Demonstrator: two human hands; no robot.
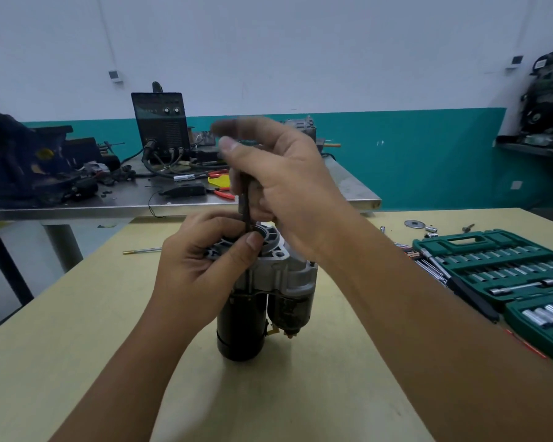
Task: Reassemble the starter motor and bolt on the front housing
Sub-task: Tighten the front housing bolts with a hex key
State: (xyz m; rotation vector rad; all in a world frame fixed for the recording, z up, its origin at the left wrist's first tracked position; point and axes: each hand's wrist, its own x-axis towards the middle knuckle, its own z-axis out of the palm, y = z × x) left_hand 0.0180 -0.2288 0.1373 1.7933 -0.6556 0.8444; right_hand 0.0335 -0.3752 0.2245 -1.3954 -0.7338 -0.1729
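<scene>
Table [77,330] under starter motor [262,301], socket set [505,275]

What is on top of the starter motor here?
The grey front housing, gripped by the left hand. The right hand holds a long bolt over it; its tip is hidden.

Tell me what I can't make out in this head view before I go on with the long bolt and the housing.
- Long bolt: its head is hidden inside the right hand; its tip disappears behind the left hand's thumb, so seating is unclear.
- Right hand fingers: motion-blurred.
- Front housing: near side covered by the left hand.
- Socket set: cut off by the right edge; sizes too small to read.
</scene>
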